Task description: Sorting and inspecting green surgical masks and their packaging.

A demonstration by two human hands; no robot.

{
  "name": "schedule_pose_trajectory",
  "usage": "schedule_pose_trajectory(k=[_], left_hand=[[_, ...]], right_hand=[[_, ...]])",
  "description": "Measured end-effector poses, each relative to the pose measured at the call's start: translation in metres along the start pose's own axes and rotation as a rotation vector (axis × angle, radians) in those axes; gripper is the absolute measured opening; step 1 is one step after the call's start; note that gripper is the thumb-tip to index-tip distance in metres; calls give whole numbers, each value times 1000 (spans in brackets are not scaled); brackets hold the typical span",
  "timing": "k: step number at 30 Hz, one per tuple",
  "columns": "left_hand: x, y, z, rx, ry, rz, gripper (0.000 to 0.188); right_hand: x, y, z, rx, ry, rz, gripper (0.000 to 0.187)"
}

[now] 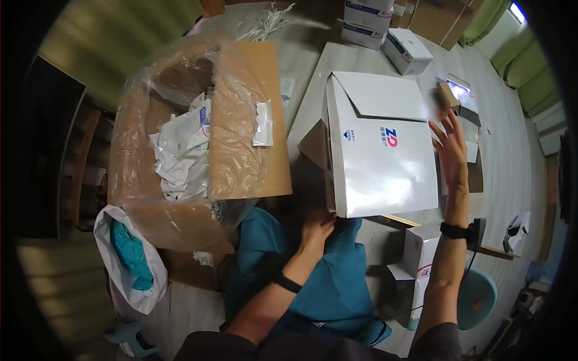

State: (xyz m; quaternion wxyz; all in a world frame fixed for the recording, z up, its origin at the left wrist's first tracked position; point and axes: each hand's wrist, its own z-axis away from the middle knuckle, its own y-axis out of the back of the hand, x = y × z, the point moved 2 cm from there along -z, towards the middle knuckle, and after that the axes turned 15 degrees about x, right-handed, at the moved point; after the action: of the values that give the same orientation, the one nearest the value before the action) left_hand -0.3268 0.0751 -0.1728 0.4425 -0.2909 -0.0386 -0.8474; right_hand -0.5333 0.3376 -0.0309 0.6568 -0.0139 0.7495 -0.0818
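Observation:
A large white cardboard box point(388, 171) stands in front of me, just right of the middle, with blue and pink print on its face and a flap at its far end. My right hand point(453, 150) is along the box's right side, fingers spread and stretched out. Below the near left corner of the box is my left hand point(317, 233), its fingers curled in at that corner; their grip is partly hidden. To the left, an open brown carton point(277, 120) lined with clear plastic point(238, 126) holds many white packets point(186, 138).
A white bag point(105, 240) with teal contents sits beside the carton. Smaller white boxes point(409, 51) stand at the far right, and others point(419, 246) by my right forearm. A teal stool point(478, 298) is at the near right. White strips point(265, 24) lie behind.

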Motion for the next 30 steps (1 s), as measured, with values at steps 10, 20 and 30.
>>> schedule_pose_trajectory(k=[10,20,30], left_hand=[[123,-47,119,-231,-1059,-430,76],[95,-71,118,-126,-1368,-547,85],[99,-75,123,-139,-1373,-563,79]], right_hand=[[-33,-54,-62,-360,191,384,74],[-8,-82,-150,376,168,1026,60],[-22,-144,-108,169,650,1449,39]])
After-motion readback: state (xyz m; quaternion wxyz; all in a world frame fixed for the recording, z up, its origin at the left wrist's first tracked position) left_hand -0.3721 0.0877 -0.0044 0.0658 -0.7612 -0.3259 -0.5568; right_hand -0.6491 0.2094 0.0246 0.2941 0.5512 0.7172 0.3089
